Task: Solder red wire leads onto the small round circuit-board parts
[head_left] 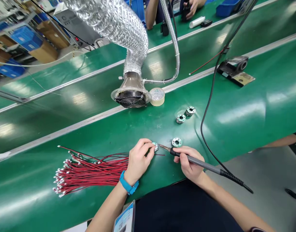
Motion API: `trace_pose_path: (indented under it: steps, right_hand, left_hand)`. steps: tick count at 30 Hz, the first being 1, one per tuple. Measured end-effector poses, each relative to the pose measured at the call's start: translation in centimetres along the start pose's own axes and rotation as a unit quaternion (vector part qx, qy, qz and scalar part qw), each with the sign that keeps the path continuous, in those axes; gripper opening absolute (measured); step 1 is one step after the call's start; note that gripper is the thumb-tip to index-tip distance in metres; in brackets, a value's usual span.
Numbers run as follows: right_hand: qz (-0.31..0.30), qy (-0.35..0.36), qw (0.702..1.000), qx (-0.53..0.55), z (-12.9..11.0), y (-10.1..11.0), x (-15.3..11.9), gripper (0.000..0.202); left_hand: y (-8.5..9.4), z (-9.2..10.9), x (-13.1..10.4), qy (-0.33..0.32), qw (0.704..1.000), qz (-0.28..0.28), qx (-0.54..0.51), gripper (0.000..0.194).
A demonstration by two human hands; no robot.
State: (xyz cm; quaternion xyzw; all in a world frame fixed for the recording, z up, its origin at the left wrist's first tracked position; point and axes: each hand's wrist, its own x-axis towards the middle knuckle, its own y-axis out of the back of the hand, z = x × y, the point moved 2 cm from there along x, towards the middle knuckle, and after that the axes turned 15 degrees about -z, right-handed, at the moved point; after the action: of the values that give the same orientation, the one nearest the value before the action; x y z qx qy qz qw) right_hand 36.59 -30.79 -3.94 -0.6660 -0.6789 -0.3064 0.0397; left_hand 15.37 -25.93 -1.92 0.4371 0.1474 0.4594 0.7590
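My left hand [141, 158], with a blue band on its wrist, pinches a small round circuit board part [155, 147] at its edge; the fingers hide part of it. In my right hand [190, 162] is a soldering iron [198, 162], its tip close to that part; whether they touch I cannot tell. Just beyond the iron lies a ring-shaped circuit board part [176, 142]. Two more such parts, one nearer [180, 119] and one farther [190, 111], sit beyond it. A bundle of red and black wires [90, 172] with white connectors lies left of and partly behind my left hand.
A fume extractor fan [131, 96] hangs from a silver duct [116, 25] over the green bench. Beside it stands a tape roll [157, 96]. The iron's black cable [206, 112] crosses the right side, near a metal stand [236, 71]. Another person's hand [192, 8] shows across the bench.
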Motion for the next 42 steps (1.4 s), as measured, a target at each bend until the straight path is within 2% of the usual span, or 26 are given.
trace_pose_path:
  steps: [13, 19, 26, 37, 42]
  right_hand:
    - [-0.04, -0.014, 0.999, 0.006, -0.02, 0.01, 0.93, 0.021]
    - [-0.028, -0.027, 0.999, 0.028, 0.11, 0.05, 0.65, 0.02]
    - [0.044, -0.047, 0.997, 0.033, 0.43, 0.07, 0.01, 0.022]
    - [0.051, -0.023, 0.998, 0.021, 0.14, 0.08, 0.41, 0.021]
    - [0.054, -0.021, 0.998, -0.022, -0.39, 0.3, 0.84, 0.022]
  left_hand:
    - [0.04, -0.02, 0.08, 0.005, 0.997, -0.041, 0.059, 0.011]
    - [0.06, 0.08, 0.07, 0.008, 0.997, -0.039, 0.072, 0.009]
    - [0.07, 0.31, 0.07, 0.008, 0.996, -0.029, 0.084, 0.011]
    - [0.0, 0.4, 0.1, 0.002, 0.996, -0.027, 0.09, 0.012]
    - [0.06, 0.42, 0.08, 0.003, 0.995, -0.03, 0.093, 0.012]
